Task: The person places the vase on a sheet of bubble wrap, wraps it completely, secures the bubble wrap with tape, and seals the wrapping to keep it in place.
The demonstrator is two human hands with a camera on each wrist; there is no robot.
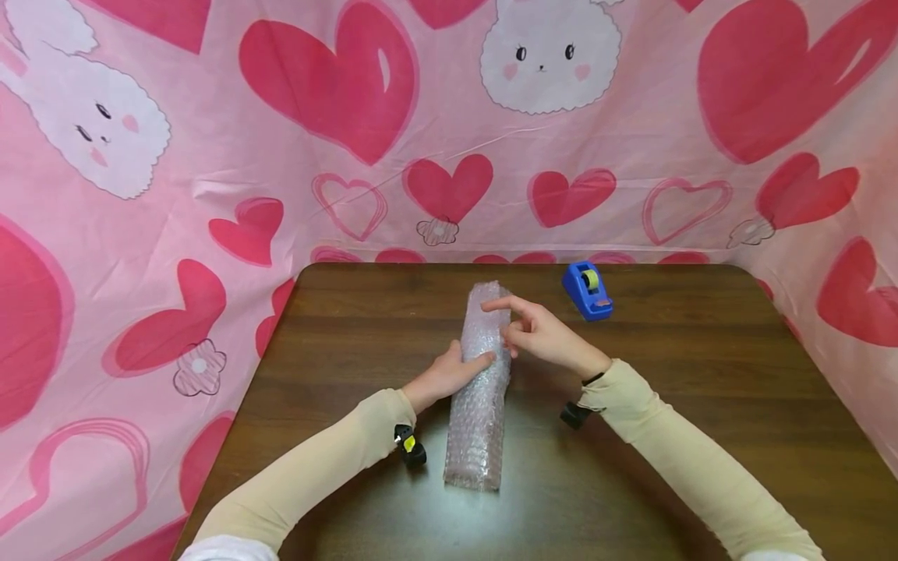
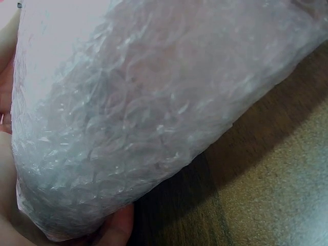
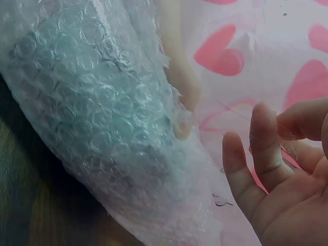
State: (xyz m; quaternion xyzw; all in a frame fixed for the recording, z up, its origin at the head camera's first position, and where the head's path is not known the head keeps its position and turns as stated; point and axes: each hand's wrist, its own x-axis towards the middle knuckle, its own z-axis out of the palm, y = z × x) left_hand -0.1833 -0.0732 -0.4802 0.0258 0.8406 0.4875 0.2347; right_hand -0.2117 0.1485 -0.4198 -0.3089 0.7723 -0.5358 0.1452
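A long bundle in clear bubble wrap (image 1: pixel 477 421) is tilted over the table, its far end raised. My left hand (image 1: pixel 449 374) grips its middle from the left, thumb across the top. In the left wrist view, fingertips (image 2: pixel 119 225) show beneath the bubble wrap (image 2: pixel 138 118); what it encloses cannot be made out. Beside the bundle's right edge is my right hand (image 1: pixel 543 331), index finger stretched over the wrap. The right wrist view has this hand (image 3: pixel 287 179) apart from the bubble wrap (image 3: pixel 97 97), fingers loosely bent. Something thin and clear seems to cling near its fingertips.
A blue tape dispenser (image 1: pixel 588 292) with a yellowish roll stands near the back right of the dark wooden table (image 1: pixel 337 327). Pink cloth (image 1: pixel 456 101) printed with hearts and rabbits hangs behind and at both sides.
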